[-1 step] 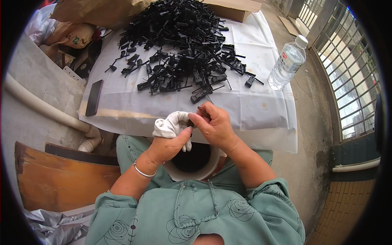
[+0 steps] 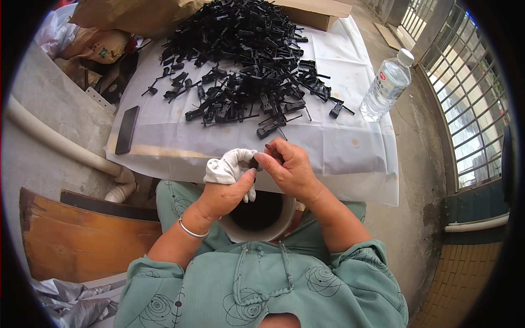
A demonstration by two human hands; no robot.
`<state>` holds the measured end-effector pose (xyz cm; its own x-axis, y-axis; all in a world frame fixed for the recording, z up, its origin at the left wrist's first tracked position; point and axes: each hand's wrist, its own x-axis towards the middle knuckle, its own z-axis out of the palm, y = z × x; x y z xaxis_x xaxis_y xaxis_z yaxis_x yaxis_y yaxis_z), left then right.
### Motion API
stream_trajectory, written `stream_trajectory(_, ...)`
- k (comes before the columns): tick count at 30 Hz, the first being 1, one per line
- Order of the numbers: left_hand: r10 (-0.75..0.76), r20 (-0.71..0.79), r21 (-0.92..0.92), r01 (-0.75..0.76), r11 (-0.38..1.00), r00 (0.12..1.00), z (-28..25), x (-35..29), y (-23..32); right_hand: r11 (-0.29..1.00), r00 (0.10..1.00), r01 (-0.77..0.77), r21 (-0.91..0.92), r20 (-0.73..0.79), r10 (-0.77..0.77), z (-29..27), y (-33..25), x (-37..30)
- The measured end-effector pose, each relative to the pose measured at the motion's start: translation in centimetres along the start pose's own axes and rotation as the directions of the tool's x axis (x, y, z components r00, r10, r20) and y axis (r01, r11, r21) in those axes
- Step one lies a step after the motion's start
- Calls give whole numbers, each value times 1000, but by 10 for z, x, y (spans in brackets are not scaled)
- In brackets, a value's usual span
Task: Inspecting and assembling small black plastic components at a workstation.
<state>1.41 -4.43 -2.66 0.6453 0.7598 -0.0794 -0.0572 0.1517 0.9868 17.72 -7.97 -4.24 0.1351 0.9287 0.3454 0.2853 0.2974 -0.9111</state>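
Both hands meet over a bucket (image 2: pixel 234 232) between my knees, in front of the table edge. My left hand (image 2: pixel 223 195) has a white cloth glove (image 2: pixel 221 170) over its fingers, while the thumb is bare. It is closed on a small black plastic part (image 2: pixel 254 164), mostly hidden by the fingers. The thumb and bent fingers of my right hand (image 2: pixel 291 168) pinch at the same part from the other side. Just beyond the hands, a large heap of black plastic parts (image 2: pixel 235 60) with thin stems covers the far middle of the table.
White sheeting (image 2: pixel 350 156) covers the table. A dark phone (image 2: pixel 127 131) lies at its left edge, and a clear water bottle (image 2: pixel 385 87) stands at the right. Behind the heap are brown paper (image 2: pixel 126 16) and a cardboard box (image 2: pixel 311 16). A pipe (image 2: pixel 60 143) runs along the left wall.
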Motion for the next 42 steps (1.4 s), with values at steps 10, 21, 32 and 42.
stream_trajectory(10,534,7,708,-381,594,845,-5,0,-8,991,972,-87,-97,210,106,13,-2,-3)
stream_trajectory(21,66,-64,-174,-76,982,996,-15,-9,1,971,935,127,-201,351,-49,-5,5,-6)
stream_trajectory(32,-114,141,-5,116,993,983,-10,-20,8,999,973,-34,16,230,30,4,-5,-8)
stream_trajectory(42,-18,-22,340,24,940,1000,-4,-19,-6,989,927,101,-106,370,-54,6,-5,-9)
